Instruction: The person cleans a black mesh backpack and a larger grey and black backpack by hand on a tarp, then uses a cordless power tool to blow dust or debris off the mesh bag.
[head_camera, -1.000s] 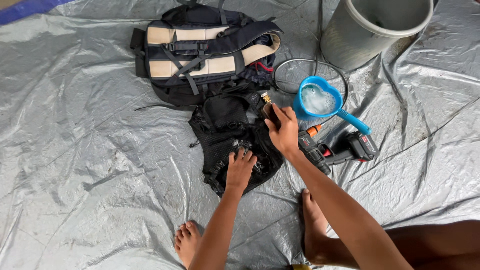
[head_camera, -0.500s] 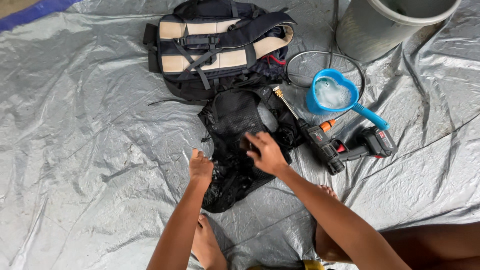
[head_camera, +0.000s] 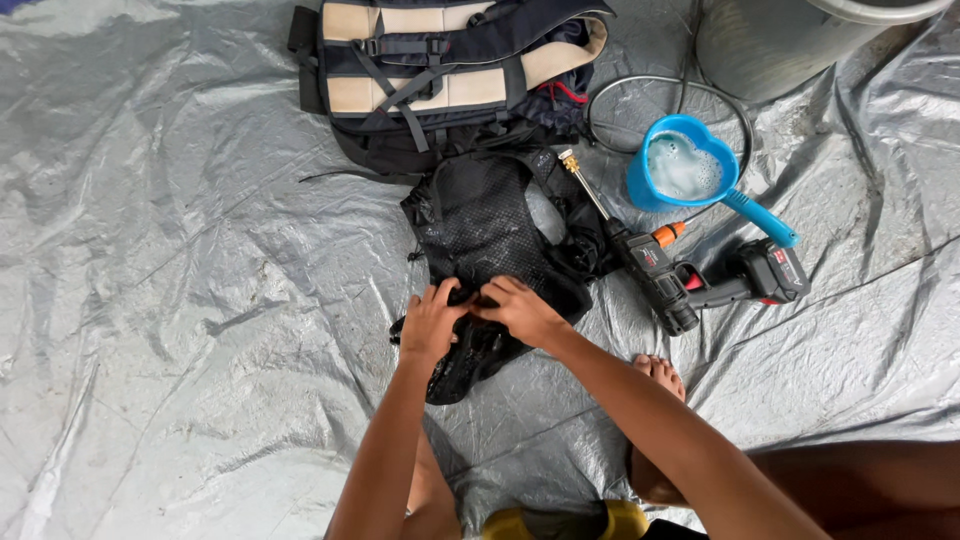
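Head view, looking down at a silver-grey tarpaulin spread over the floor. Beyond the fingers lies a black mesh vest, its long axis running away from the person, upper end towards a tan-and-navy backpack and lower end under the hands. The left hand and right hand meet on the lower end of the vest, touching one another; the fingers of both hands are curled into the black fabric, pinching a fold of it. To the right of the fingers, just beside the vest, lies a black cordless spray gun with a brass nozzle tip pointing away and to the left, its lance along the edge of the vest. Farther right and beyond stands a blue heart-shaped dipper holding foamy water, its handle pointing towards the lower right. A thin hose loops behind the dipper, next to a grey bucket at the far right. Near the right forearm, a bare foot rests on the tarpaulin
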